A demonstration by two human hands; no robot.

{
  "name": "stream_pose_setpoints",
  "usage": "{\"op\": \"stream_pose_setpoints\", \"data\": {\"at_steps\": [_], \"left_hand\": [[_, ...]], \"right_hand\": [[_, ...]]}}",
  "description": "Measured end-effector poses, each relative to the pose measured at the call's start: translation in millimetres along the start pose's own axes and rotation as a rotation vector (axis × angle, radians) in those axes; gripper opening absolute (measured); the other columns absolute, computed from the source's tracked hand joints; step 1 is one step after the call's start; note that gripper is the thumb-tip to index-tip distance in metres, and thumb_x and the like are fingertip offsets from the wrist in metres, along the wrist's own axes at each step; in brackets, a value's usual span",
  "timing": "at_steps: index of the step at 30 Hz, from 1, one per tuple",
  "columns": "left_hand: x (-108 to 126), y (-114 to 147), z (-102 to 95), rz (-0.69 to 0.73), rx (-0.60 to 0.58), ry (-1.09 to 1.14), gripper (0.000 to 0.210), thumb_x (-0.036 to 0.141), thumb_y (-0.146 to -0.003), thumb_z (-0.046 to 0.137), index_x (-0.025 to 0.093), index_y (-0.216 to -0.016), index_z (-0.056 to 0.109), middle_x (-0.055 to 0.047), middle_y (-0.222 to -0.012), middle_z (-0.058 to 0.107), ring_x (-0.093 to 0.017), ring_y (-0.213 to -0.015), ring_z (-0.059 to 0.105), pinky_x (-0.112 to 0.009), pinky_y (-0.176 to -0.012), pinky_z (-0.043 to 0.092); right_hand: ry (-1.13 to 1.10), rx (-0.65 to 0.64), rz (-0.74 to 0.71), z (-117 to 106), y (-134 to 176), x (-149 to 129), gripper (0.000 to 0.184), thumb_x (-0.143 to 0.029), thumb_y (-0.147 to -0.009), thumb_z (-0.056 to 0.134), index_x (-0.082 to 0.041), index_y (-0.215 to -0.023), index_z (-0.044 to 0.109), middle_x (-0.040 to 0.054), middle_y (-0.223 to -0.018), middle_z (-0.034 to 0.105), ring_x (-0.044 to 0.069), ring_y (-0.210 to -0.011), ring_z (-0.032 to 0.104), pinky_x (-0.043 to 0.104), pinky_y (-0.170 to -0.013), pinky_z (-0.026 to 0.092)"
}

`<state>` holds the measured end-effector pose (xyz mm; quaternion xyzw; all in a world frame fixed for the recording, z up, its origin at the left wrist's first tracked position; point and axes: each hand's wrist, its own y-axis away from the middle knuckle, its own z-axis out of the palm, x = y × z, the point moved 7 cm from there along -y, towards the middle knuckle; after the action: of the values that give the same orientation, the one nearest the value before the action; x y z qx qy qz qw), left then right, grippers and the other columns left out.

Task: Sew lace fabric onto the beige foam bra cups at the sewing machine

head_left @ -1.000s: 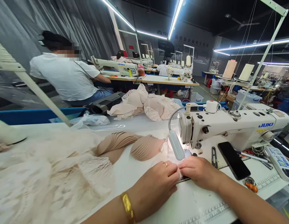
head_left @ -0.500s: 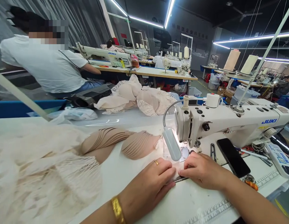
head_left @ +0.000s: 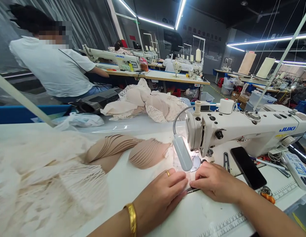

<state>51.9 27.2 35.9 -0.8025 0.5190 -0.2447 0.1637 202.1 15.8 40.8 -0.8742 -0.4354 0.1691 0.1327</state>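
Note:
At the white sewing machine (head_left: pixel 246 126), both hands rest on the table in front of the needle area. My left hand (head_left: pixel 165 187) has its fingers bent together, pressing on the pale sheer fabric (head_left: pixel 156 169). My right hand (head_left: pixel 213 181) is closed, thumb and index finger pinching the fabric's edge just right of the left fingertips. This fabric seems to run to a lace garment (head_left: pixel 81 184) with pleated beige cups (head_left: pixel 145 153), spread out to the left. A small grey lamp (head_left: pixel 182 153) lights the sewing spot and hides the needle.
On the right lie a black phone (head_left: pixel 248 168), thread snips (head_left: pixel 226 161) and orange-handled scissors or tool (head_left: pixel 267 197). More lace garments (head_left: pixel 145 102) are heaped behind the table. A co-worker in a white shirt (head_left: pixel 54 69) sits at the back left.
My left hand and wrist have shifted slightly to the right, fingertips still on the fabric. My right hand has hardly moved. The co-worker at the left has leaned a little to the right.

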Motion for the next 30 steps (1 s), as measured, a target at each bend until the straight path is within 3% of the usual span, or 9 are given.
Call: {"op": "stream_pose_setpoints", "data": {"at_steps": [4, 8, 16, 21, 30], "left_hand": [[2.5, -3.7, -6.7, 0.007, 0.058, 0.007, 0.022, 0.01, -0.102, 0.048, 0.021, -0.107, 0.067, -0.008, -0.111, 0.075, -0.022, -0.081, 0.061, -0.033, -0.072, 0.052], [-4.6, -3.9, -3.4, -0.005, 0.072, -0.008, 0.022, 0.014, -0.103, 0.048, 0.022, -0.105, 0.068, -0.007, -0.098, 0.075, -0.022, -0.075, 0.058, -0.033, -0.067, 0.05], [-34.5, -16.2, 10.2, 0.075, 0.041, 0.042, 0.024, 0.023, -0.105, 0.048, 0.021, -0.104, 0.071, -0.012, -0.109, 0.075, -0.028, -0.095, 0.069, -0.039, -0.079, 0.056], [-36.1, -28.6, 4.9, 0.094, 0.025, 0.071, 0.024, 0.022, -0.106, 0.048, 0.023, -0.112, 0.07, -0.009, -0.112, 0.076, -0.026, -0.101, 0.068, -0.04, -0.09, 0.057], [-38.6, -31.2, 3.4, 0.085, 0.013, 0.049, 0.022, 0.021, -0.103, 0.048, 0.023, -0.108, 0.069, -0.008, -0.109, 0.075, -0.026, -0.098, 0.067, -0.038, -0.09, 0.054]], "right_hand": [[-0.018, 0.012, 0.035, 1.0, -0.9, 0.9, 0.026, -0.009, -0.1, 0.048, -0.021, -0.109, 0.07, 0.0043, -0.092, 0.067, 0.02, -0.085, 0.053, 0.03, -0.075, 0.045], [0.033, -0.024, 0.095, 7.3, -2.2, 5.1, 0.024, -0.008, -0.097, 0.049, -0.022, -0.102, 0.069, 0.0028, -0.088, 0.063, 0.019, -0.079, 0.05, 0.03, -0.07, 0.043], [0.129, 0.003, 0.215, 18.4, -1.8, 21.5, 0.023, -0.006, -0.089, 0.059, -0.022, -0.103, 0.068, 0.0026, -0.084, 0.059, 0.02, -0.074, 0.047, 0.03, -0.062, 0.034], [0.149, 0.023, 0.244, 19.0, -3.3, 25.8, 0.019, -0.007, -0.089, 0.06, -0.022, -0.098, 0.066, 0.0031, -0.083, 0.059, 0.021, -0.078, 0.048, 0.031, -0.064, 0.033], [0.151, 0.003, 0.274, 22.2, -2.8, 28.8, 0.014, -0.01, -0.094, 0.057, -0.022, -0.094, 0.063, 0.0028, -0.085, 0.057, 0.02, -0.075, 0.046, 0.031, -0.061, 0.028]]}}
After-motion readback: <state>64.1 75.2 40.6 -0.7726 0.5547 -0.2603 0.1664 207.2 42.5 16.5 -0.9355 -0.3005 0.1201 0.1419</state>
